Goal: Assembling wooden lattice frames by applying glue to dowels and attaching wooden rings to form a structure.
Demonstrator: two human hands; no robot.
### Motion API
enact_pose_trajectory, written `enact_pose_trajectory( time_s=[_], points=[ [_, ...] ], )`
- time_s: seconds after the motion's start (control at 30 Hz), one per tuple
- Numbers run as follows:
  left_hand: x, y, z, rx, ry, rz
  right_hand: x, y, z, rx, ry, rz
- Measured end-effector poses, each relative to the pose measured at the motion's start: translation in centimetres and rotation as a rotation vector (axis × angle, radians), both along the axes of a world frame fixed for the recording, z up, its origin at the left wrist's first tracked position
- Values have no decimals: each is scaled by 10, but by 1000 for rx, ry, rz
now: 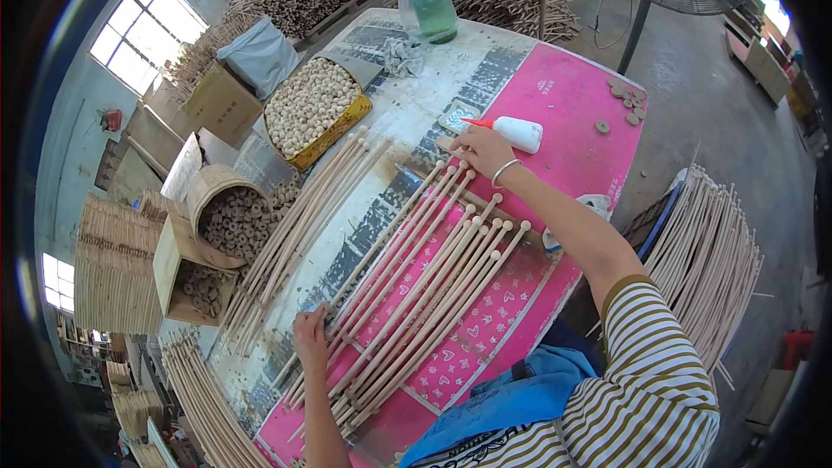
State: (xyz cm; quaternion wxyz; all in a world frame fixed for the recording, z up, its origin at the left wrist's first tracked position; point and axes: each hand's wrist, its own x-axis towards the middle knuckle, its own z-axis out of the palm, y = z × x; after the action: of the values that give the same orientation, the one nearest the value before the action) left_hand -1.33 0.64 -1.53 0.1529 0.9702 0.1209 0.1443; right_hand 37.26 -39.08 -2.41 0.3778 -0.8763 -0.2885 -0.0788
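My left hand grips a long thin wooden stick partway along, its fingers closed. At the far end of that stick, my right hand, with a bracelet at the wrist, is bent with its fingers together; whatever sits between the fingertips is hidden. Beside the right hand lies a white squeeze bottle with a red pointed nozzle. Several sticks tipped with round wooden balls rest in a slanting row on the pink sheet, just right of the held stick. Plain sticks lie loose farther left.
A yellow box of wooden balls stands at the far left. A tipped bucket and a wooden box hold ring-shaped pieces. A bagged green bottle is at the back. Wooden discs lie right, above bundled sticks.
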Motion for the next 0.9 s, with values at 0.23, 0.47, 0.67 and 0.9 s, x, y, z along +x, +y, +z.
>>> enact_pose_trajectory(
  time_s=[0.23,0.47,0.67,0.9],
  points=[
    [16,-15,1,-128,-8,-25,-14,-9,0,-66,-91,99],
    [14,-10,-1,-109,-23,-57,-9,20,-3,-161,-190,148],
    [11,-11,0,-169,-2,-29,21,7,-8,-306,-195,60],
    [8,-25,20,-182,-27,-62,0,-18,8,-115,-34,181]
  ],
)
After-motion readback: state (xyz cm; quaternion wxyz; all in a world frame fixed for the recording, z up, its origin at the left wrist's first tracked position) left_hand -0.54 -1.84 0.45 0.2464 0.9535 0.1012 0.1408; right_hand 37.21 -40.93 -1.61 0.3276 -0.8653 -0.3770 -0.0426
